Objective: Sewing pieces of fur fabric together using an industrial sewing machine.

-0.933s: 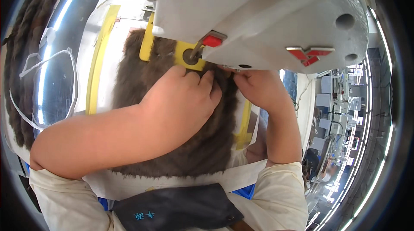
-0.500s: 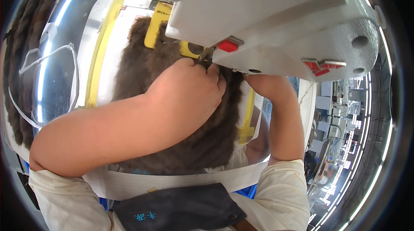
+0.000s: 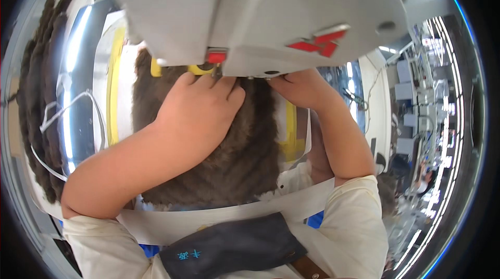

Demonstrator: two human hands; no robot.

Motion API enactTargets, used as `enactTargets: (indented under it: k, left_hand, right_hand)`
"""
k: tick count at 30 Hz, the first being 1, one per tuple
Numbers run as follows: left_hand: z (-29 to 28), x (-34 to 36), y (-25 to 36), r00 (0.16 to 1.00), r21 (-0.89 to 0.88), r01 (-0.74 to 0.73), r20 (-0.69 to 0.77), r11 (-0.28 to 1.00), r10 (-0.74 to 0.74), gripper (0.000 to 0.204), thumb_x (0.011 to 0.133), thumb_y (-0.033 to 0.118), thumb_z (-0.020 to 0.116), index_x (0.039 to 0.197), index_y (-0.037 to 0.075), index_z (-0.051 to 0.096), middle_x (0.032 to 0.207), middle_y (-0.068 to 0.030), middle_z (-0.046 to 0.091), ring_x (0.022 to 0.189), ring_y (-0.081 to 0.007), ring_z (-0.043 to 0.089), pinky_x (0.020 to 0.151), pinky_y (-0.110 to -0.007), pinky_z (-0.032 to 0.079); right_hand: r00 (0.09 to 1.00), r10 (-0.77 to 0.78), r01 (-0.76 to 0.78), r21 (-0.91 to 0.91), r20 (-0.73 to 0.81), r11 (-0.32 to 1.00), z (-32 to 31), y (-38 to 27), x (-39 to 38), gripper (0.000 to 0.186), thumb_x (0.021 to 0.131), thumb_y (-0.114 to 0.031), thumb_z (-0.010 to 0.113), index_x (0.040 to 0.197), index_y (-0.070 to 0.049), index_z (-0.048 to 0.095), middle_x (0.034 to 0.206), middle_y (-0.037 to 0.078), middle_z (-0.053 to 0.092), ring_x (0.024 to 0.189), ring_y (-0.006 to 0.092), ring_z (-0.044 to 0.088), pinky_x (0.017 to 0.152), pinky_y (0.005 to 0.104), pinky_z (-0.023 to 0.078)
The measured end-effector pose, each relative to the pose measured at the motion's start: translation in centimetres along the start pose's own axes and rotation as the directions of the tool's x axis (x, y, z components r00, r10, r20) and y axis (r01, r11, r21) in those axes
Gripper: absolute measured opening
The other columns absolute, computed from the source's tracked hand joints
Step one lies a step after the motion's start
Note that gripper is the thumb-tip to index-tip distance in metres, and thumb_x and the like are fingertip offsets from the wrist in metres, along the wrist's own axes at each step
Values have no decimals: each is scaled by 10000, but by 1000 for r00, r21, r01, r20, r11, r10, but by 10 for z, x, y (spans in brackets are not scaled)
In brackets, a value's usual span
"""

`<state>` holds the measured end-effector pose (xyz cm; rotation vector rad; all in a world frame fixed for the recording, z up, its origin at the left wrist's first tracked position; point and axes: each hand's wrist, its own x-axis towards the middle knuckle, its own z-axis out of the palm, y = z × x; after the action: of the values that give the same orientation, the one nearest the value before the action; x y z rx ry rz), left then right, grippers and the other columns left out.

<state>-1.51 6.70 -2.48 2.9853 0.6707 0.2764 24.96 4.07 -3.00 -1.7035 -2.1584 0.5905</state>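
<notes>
My left hand point(image 3: 198, 107) rests on a dark brown fur piece point(image 3: 234, 164), fingers curled into the pile beside the presser of a white sewing machine point(image 3: 260, 18). My right hand point(image 3: 299, 84) is at the fur's upper right edge, thumb and fingers drawn together under the machine head; what its fingertips hold is hidden. A yellow plate point(image 3: 197, 68) shows behind my left fingers, partly covered by the head. Below the red square part point(image 3: 216, 56) a metal bar runs down toward my left fingertips; its lower end is hidden.
Long rolls of brown fur point(image 3: 41, 97) lie at far left, with a loose white cord point(image 3: 94, 107) over the glossy surface beside them. Yellow tape point(image 3: 114, 86) marks the white worktop. Farther right are rows of workstations point(image 3: 409, 112) and a seated person point(image 3: 422, 180).
The view has shifted, so the machine head now fills more of the upper middle and hides more of the yellow plate. Both hands remain at the fur beside the presser, left fingers still curled.
</notes>
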Motion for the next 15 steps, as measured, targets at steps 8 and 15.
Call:
enactTargets:
  k: [8, 15]
  left_hand:
    - [-3, 7, 4, 999, 46, -15, -38, 999, 17, 316, 858, 81, 547, 1163, 36, 617, 1167, -98, 680, 957, -270, 645, 843, -391, 471]
    - [-11, 16, 9, 993, 75, 31, 116, 997, -40, 348, 875, 48, 505, 1208, 11, 600, 1185, -162, 678, 1031, -358, 641, 893, -448, 473]
  right_hand:
    - [965, -259, 260, 1, -31, 966, 5, -23, -22, 343, 822, -61, 609, 1132, -62, 756, 1026, 128, 738, 968, 350, 687, 844, 435, 557]
    - [982, -172, 179, -80, 83, 981, 6, -27, -23, 351, 842, -72, 565, 1139, -55, 751, 1213, 89, 723, 1076, 306, 685, 901, 434, 561]
